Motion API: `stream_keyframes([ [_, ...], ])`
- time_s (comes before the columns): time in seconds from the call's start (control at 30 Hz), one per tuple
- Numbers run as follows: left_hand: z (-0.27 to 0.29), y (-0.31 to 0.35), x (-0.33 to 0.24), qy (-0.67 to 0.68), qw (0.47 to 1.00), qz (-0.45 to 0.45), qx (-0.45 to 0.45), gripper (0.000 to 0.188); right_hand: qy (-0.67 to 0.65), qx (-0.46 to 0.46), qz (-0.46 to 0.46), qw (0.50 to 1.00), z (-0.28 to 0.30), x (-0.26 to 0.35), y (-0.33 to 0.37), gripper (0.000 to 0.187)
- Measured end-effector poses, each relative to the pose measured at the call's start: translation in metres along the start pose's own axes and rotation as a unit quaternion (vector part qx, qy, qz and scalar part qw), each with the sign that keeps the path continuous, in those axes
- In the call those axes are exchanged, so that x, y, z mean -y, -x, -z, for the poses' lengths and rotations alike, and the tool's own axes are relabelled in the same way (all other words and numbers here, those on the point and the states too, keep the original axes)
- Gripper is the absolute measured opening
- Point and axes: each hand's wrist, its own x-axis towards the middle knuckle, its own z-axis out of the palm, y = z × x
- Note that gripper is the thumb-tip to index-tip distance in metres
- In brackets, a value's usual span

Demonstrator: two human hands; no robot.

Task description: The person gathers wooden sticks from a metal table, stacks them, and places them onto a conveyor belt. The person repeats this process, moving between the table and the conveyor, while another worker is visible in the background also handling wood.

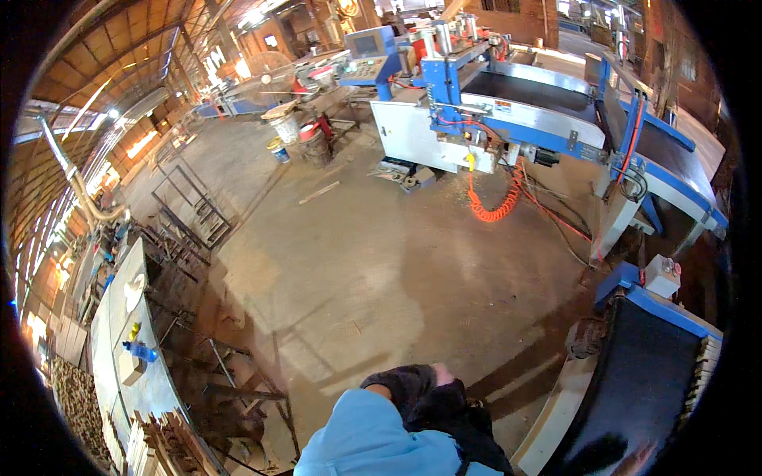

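A dusty concrete workshop floor (373,262) spreads below you. Your right hand (631,460), blurred, grip unreadable, touches the near end of the black, blue-framed conveyor belt (643,373); nothing lies on it. Your dark-gloved left hand (413,389), left of the belt, looks curled, holding nothing visible

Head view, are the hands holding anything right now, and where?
Nothing visibly held. The right hand, blurred at the lower edge, sits over the black conveyor belt; the left hand is not in view.

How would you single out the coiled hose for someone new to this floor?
Start at the big blue-and-white conveyor machine at the top of the view. Below its white front cabinet, the coiled hose hangs down toward the concrete floor. It is the only bright orange spiral; nearby cables run straight.
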Motion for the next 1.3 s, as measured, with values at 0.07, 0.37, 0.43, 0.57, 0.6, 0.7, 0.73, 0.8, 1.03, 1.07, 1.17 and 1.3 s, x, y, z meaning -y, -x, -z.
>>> stream_keyframes([
  [0.07,-0.017,0.019,0.082,0.039,0.985,-0.098,0.133,0.036,-0.038,0.112,-0.062,0.991,-0.069,-0.005,-0.014,0.049],
  [0.37,-0.059,0.119,0.271,0.082,0.957,-0.093,0.262,0.042,-0.580,0.277,-0.273,0.716,-0.088,0.303,-0.007,0.055],
  [0.43,-0.051,0.109,0.278,0.081,0.956,-0.112,0.257,0.043,-0.582,0.318,-0.286,0.691,-0.100,0.312,0.024,0.051],
  [0.57,-0.030,0.062,0.280,0.074,0.956,-0.179,0.219,0.045,-0.598,0.364,-0.359,0.617,-0.083,0.368,0.074,0.042],
  [0.6,-0.029,0.051,0.285,0.077,0.956,-0.197,0.201,0.046,-0.516,0.429,-0.315,0.671,-0.102,0.375,0.098,0.040],
  [0.7,-0.020,0.010,0.300,0.076,0.954,-0.264,0.116,0.048,-0.496,0.474,-0.427,0.589,-0.161,0.371,0.197,0.040],
  [0.73,-0.016,-0.004,0.310,0.070,0.957,-0.265,0.091,0.049,-0.483,0.507,-0.446,0.557,-0.149,0.394,0.209,0.037],
  [0.8,0.002,-0.038,0.316,0.060,0.970,-0.204,0.116,0.032,-0.435,0.555,-0.456,0.544,-0.145,0.432,0.231,0.035],
  [1.03,0.079,-0.096,0.315,0.009,0.922,-0.343,0.181,0.036,-0.301,0.574,-0.437,0.623,-0.101,0.494,0.328,0.026],
  [1.07,0.083,-0.095,0.323,0.015,0.919,-0.330,0.215,0.034,-0.246,0.594,-0.369,0.671,-0.097,0.497,0.347,0.025],
  [1.17,0.090,-0.080,0.340,0.016,0.915,-0.254,0.312,0.029,-0.105,0.601,-0.196,0.768,-0.060,0.532,0.400,0.022],
  [1.3,0.113,-0.082,0.336,-0.113,0.874,-0.272,0.387,0.022,-0.075,0.444,-0.219,0.865,-0.003,0.622,0.407,0.025],
])
